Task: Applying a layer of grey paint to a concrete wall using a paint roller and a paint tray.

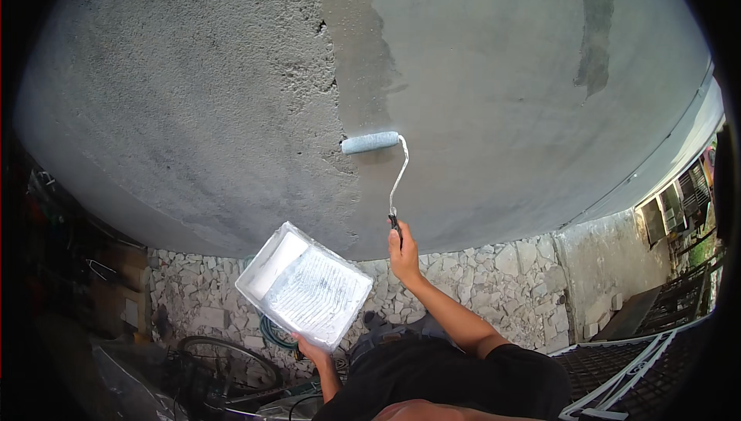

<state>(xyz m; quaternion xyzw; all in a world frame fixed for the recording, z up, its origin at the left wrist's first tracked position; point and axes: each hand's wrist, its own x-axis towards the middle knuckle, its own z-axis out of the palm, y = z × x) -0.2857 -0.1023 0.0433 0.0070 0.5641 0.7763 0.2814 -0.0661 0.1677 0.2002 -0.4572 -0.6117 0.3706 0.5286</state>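
Observation:
My right hand (404,255) grips the black handle of a paint roller (371,142). Its pale blue sleeve presses on a grey rough wall (201,97), at the edge between the coarse part and a smoother part. My left hand (312,351) holds a white paint tray (304,285) from below, tilted, level with the base of the wall. White paint lies in the tray's deep end and over its ribbed slope.
A stone-clad lower wall (494,282) runs beneath the grey wall. A bicycle wheel (231,359) and a coiled hose (274,334) lie at lower left. Clutter fills the dark left side. A white metal railing (617,375) and grating stand at lower right.

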